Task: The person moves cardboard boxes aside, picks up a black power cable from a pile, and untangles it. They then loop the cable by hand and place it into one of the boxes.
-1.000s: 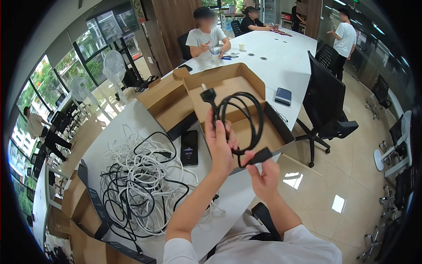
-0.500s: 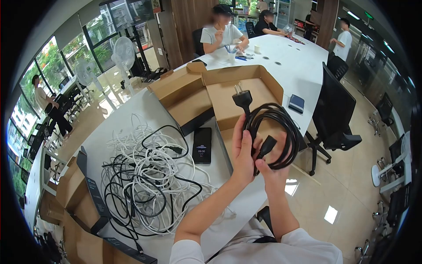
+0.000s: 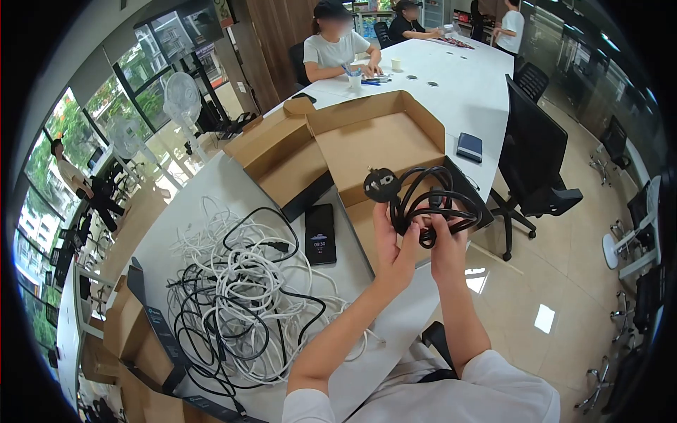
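Observation:
A coiled black power cable (image 3: pixel 465 204) is held in both hands above an open cardboard box (image 3: pixel 377 137). My left hand (image 3: pixel 396 243) is closed around the left side of the coil, just below the round plug (image 3: pixel 381 185), whose face now shows. Close beside it, my right hand (image 3: pixel 444 243) has its fingers closed on the lower part of the coil. The cable's other connector (image 3: pixel 436 197) points up inside the loops. A tangled pile of white and black cables (image 3: pixel 247 296) lies on the table to the left, with a phone (image 3: pixel 321 234) between pile and box.
A second open box (image 3: pixel 282 158) adjoins the first, and more open boxes (image 3: pixel 144 324) sit at the lower left. A dark notebook (image 3: pixel 470 147) and a cup of pens (image 3: pixel 355 80) are on the table (image 3: pixel 451 88). A person sits across; a black chair (image 3: pixel 536 155) stands right.
The coil has turned and been drawn together; the plug's prongs no longer point straight up. Both hands have come closer together, and the camera view has shifted slightly.

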{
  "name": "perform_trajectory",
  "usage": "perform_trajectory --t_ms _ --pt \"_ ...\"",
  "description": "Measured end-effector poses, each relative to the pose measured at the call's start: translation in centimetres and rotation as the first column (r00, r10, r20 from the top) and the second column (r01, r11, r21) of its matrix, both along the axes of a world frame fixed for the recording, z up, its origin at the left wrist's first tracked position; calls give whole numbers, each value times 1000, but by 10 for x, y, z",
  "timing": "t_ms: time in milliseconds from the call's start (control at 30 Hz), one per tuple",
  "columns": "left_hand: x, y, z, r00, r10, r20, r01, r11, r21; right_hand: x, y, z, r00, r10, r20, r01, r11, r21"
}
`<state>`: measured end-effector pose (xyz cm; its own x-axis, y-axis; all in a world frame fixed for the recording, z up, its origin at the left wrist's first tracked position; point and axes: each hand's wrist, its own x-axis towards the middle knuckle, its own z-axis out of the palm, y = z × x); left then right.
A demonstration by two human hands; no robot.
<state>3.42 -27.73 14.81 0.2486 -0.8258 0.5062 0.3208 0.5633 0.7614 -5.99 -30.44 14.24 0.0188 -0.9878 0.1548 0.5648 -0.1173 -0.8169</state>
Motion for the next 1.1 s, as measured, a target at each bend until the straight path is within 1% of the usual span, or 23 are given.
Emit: perform_trajectory --t_ms 67,100,200,233,267,367,400,433,467,500,533,567,600,633,700,733,767,800,867,900,1000,1033,1100 --pt "1 -8 4 995 -102 2 102 995 -10 -20 -22 -13 965 204 163 -222 970 103" --pt "2 -12 6 995 -97 -3 97 994 45 -28 -30 -10 900 315 301 -373 914 161" --pt "13 -36 7 996 -91 22 86 981 173 -39 -36 14 906 369 207 -420 846 328" --pt "20 -46 0 994 -98 44 87 975 205 -42 -43 9 901 411 141 -435 859 270" --pt "24 -53 -6 993 -104 59 87 966 244 -45 -47 8 915 401 47 -399 878 264" --pt "30 -68 -20 985 -169 -21 159 873 462 -50 -66 6 903 376 -207 -327 915 235" --pt "32 -73 -21 981 -188 -50 186 830 526 -49 -77 2 896 335 -291 -287 938 196" --pt "31 -77 -20 985 -145 -92 171 782 599 -48 -87 -2 882 287 -374 -248 957 150" --pt "33 -84 -25 973 -144 -182 228 749 622 -47 -94 -7 860 232 -454 -211 973 99" --pt "38 -94 -37 952 -139 -272 286 716 637 -44 -98 -12 887 111 -448 -152 987 -56" --pt "44 -103 -47 924 -129 -359 346 682 644 -46 -101 -10 821 52 -569 -157 978 -136" --pt "49 -109 -51 871 -181 -458 454 656 604 -48 -104 -7 740 -15 -673 -171 963 -209" --pt "52 -114 -53 851 -197 -487 482 660 576 -51 -107 -6 648 -90 -756 -190 942 -275" --pt "54 -118 -55 831 -213 -513 511 658 554 -52 -111 -8 617 -119 -778 -200 932 -301" --pt "53 -124 -64 813 -232 -534 534 661 526 -56 -119 -17 485 -180 -856 -268 901 -341" --pt "50 -128 -63 829 -157 -537 493 658 569 -59 -124 -22 414 -212 -885 -306 884 -355" --pt "53 -140 -77 808 -208 -551 529 668 523 -61 -128 -28 330 -373 -867 -330 815 -476" --pt "57 -152 -91 783 -261 -564 564 680 468 -67 -133 -33 260 -464 -847 -401 746 -532" --pt "60 -157 -88 762 -279 -585 593 663 457 -80 -143 -40 136 -649 -749 -562 572 -598" --pt "61 -161 -86 751 -287 -595 605 661 444 -86 -147 -44 -21 -682 -731 -656 561 -505" --pt "51 -181 -101 900 -315 -301 436 630 643 -97 -158 -61 -181 -620 -763 -688 634 -352" --pt "43 -175 -90 906 -309 -288 422 645 637 -100 -161 -62 -271 -589 -762 -705 660 -260" --pt "35 -177 -84 920 -306 -245 390 647 656 -106 -156 -57 -252 -584 -771 -705 657 -268"
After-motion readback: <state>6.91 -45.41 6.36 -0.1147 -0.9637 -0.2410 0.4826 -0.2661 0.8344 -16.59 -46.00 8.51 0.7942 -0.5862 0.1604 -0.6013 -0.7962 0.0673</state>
